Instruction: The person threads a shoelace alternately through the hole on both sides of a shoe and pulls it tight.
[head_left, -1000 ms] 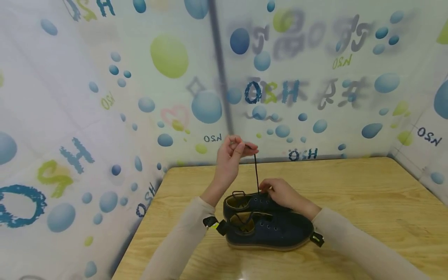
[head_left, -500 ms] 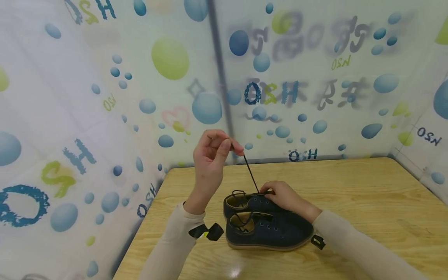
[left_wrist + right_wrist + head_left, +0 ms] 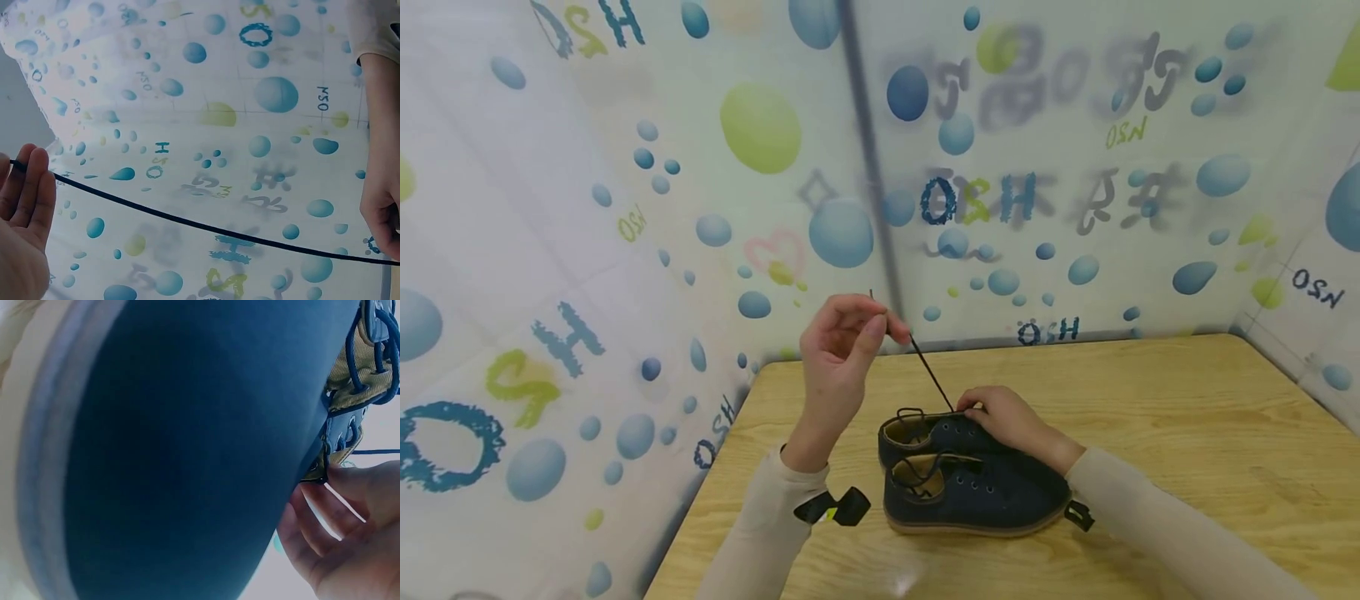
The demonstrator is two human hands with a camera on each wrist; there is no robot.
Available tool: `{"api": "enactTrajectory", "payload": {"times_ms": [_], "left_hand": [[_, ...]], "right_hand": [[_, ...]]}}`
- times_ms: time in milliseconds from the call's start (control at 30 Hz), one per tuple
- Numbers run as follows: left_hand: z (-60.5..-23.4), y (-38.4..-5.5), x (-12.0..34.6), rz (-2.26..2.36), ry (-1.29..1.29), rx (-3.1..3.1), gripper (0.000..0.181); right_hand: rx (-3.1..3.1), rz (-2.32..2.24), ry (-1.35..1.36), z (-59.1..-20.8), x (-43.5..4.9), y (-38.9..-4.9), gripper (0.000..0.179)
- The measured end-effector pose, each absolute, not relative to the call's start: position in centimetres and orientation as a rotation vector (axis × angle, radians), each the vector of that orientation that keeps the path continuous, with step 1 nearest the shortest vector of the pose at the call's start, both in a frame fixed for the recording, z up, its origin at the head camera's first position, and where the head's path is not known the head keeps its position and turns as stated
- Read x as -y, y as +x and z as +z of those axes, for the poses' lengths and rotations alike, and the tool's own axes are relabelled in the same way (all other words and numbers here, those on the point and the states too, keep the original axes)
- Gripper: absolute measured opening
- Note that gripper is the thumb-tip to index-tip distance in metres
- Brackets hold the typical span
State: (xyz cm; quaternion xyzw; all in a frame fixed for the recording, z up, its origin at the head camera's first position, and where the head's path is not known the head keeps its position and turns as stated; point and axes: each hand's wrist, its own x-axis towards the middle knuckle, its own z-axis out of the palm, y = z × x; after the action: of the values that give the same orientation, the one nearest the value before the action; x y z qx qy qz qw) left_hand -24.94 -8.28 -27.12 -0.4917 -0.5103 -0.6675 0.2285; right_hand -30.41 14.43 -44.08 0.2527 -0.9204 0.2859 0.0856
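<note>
A pair of dark navy lace-up shoes stands side by side on the table, the near shoe point(image 3: 1007, 504) in front of the far shoe point(image 3: 951, 435). My left hand point(image 3: 838, 358), raised left of the shoes, pinches a dark shoelace point(image 3: 932, 375) near its end between thumb and fingers. The lace runs taut down to the far shoe; the left wrist view shows it stretched across. At the far shoe, my right hand point(image 3: 1011, 419) pinches the eyelet flap point(image 3: 320, 465) between thumb and fingers. In the right wrist view, the near shoe's toe covers much of the picture.
A light wooden table point(image 3: 1172, 433) lies under the shoes. Behind and beside it hangs a pale curtain point(image 3: 1075, 142) printed with bubbles and letters. Loops of loose lace point(image 3: 912, 410) stand over the far shoe's opening.
My left hand has moved left, drawing the lace from nearly upright to a slant. It rose at first, then came down a little. My right hand stays at the far shoe.
</note>
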Motion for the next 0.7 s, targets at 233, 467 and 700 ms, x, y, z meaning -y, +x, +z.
{"api": "enactTrajectory", "payload": {"times_ms": [233, 467, 700], "left_hand": [[-27.4, -24.5, 8.4, -1.766, -1.386, 1.463, 0.009], [-29.1, -25.5, 8.2, -1.669, -1.398, 1.606, 0.028], [-32.8, -28.3, 8.2, -1.393, -1.291, 2.114, 0.009]], "right_hand": [[2.767, 0.837, 0.693, -44.0, -14.0, -30.5, 0.012], [2.750, 0.827, 0.708, -44.2, -13.9, -30.8, 0.012], [2.741, 0.852, 0.712, -44.3, -13.8, -31.1, 0.011]]}}
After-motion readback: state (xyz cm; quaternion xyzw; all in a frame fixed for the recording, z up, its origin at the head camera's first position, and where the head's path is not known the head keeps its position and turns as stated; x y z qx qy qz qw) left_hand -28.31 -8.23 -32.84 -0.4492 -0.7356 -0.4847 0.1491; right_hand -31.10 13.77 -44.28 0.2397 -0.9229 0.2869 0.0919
